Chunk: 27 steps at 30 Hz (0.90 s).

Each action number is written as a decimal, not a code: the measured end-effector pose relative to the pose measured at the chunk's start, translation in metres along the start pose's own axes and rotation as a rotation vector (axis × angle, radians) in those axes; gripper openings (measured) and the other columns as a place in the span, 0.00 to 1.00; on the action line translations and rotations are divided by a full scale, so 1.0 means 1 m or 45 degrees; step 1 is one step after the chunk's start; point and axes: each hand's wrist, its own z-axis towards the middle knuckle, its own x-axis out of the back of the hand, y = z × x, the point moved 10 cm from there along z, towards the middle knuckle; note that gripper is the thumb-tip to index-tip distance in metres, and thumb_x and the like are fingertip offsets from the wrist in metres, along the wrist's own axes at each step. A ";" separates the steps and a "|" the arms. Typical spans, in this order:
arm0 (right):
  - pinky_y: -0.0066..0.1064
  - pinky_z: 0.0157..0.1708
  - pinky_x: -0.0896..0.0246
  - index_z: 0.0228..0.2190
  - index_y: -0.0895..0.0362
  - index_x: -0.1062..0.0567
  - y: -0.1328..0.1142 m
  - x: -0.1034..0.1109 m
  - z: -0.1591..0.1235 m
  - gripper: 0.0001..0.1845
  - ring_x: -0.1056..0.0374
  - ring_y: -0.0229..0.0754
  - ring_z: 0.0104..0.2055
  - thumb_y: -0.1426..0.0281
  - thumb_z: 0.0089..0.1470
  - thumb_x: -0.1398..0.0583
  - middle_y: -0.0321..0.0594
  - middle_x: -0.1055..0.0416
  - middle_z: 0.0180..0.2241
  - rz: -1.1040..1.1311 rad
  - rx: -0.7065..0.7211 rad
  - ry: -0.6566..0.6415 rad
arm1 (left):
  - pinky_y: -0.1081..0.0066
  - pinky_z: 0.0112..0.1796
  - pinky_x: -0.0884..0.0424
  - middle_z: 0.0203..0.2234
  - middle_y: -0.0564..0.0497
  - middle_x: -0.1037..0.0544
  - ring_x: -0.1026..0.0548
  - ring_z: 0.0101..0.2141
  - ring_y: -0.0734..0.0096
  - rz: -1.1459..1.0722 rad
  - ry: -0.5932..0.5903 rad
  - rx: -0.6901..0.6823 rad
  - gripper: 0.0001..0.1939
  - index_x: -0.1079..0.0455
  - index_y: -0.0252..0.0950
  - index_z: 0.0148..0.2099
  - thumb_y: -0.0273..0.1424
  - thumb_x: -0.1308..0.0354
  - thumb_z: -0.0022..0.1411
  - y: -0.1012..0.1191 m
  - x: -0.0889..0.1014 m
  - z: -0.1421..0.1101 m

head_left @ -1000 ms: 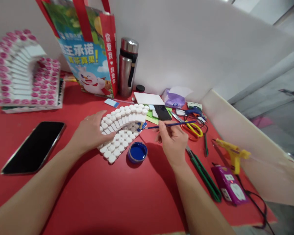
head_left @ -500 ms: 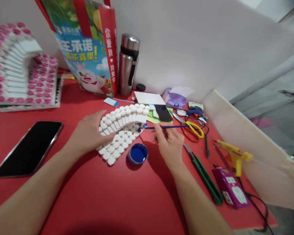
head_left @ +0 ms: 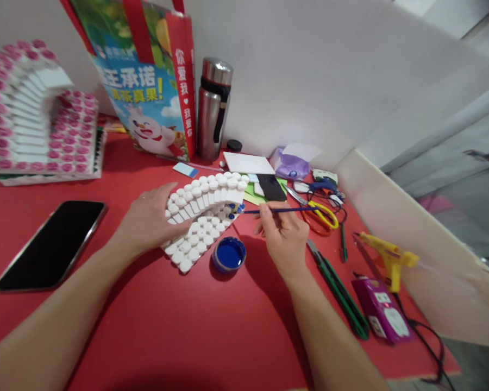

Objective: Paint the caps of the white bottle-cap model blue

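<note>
My left hand (head_left: 149, 220) grips the left end of a white model (head_left: 206, 203), with thumb in front and fingers behind. The model has a curved band of flat strips and rows of round white discs. Between the thumb and fingers of my right hand (head_left: 285, 233) is a thin blue paintbrush (head_left: 297, 209). Its tip reaches the right end of the model, where a few discs are blue. An open jar of blue paint (head_left: 229, 254) stands just in front of the model.
Right of my hand lie a green utility knife (head_left: 340, 293), yellow-handled scissors (head_left: 324, 215), a yellow glue gun (head_left: 387, 255) and a purple box (head_left: 383, 309). A phone (head_left: 51, 244) is at left. Behind stand a pink-and-white model (head_left: 32, 119), a bag (head_left: 146, 92) and a steel flask (head_left: 214, 108).
The brush tip has shifted slightly right along the model's right end, and my right hand has moved a little right with it. My left hand keeps its hold.
</note>
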 end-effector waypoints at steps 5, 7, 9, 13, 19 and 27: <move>0.29 0.24 0.30 0.36 0.53 0.23 0.003 -0.004 -0.001 0.10 0.25 0.37 0.21 0.62 0.71 0.38 0.35 0.19 0.26 -0.048 0.003 -0.038 | 0.35 0.63 0.31 0.65 0.27 0.26 0.28 0.65 0.26 0.010 -0.005 -0.023 0.46 0.38 0.31 0.73 0.49 0.37 0.58 0.002 0.001 0.000; 0.29 0.23 0.30 0.35 0.53 0.24 0.004 -0.003 0.000 0.10 0.26 0.37 0.20 0.63 0.70 0.38 0.34 0.20 0.26 -0.028 -0.021 -0.024 | 0.34 0.63 0.30 0.65 0.28 0.26 0.27 0.65 0.26 0.001 -0.001 -0.022 0.46 0.38 0.33 0.73 0.49 0.36 0.58 0.002 0.002 0.000; 0.28 0.22 0.31 0.35 0.53 0.24 0.003 -0.001 -0.001 0.10 0.26 0.36 0.20 0.64 0.70 0.38 0.34 0.20 0.26 0.005 -0.022 -0.004 | 0.34 0.63 0.30 0.65 0.29 0.25 0.27 0.65 0.26 -0.005 0.000 -0.015 0.45 0.38 0.35 0.73 0.49 0.36 0.58 0.002 0.002 0.000; 0.29 0.23 0.31 0.38 0.53 0.22 0.000 -0.006 -0.003 0.10 0.25 0.36 0.21 0.62 0.72 0.39 0.36 0.18 0.28 -0.003 0.014 -0.046 | 0.34 0.64 0.31 0.64 0.29 0.25 0.28 0.65 0.25 -0.002 0.006 -0.016 0.46 0.37 0.34 0.73 0.48 0.36 0.57 0.002 0.001 0.001; 0.29 0.24 0.29 0.39 0.53 0.21 0.004 -0.011 -0.005 0.11 0.24 0.37 0.22 0.60 0.71 0.38 0.36 0.17 0.28 -0.031 0.016 -0.047 | 0.34 0.64 0.31 0.64 0.29 0.25 0.28 0.65 0.25 0.008 0.007 -0.026 0.46 0.37 0.33 0.73 0.48 0.36 0.58 0.002 0.001 0.001; 0.30 0.26 0.28 0.38 0.53 0.22 0.000 -0.013 -0.005 0.09 0.23 0.38 0.23 0.63 0.71 0.38 0.36 0.17 0.28 0.000 0.015 -0.083 | 0.37 0.64 0.31 0.65 0.32 0.25 0.27 0.65 0.29 0.016 0.011 -0.017 0.45 0.38 0.39 0.74 0.47 0.35 0.58 0.001 0.001 0.001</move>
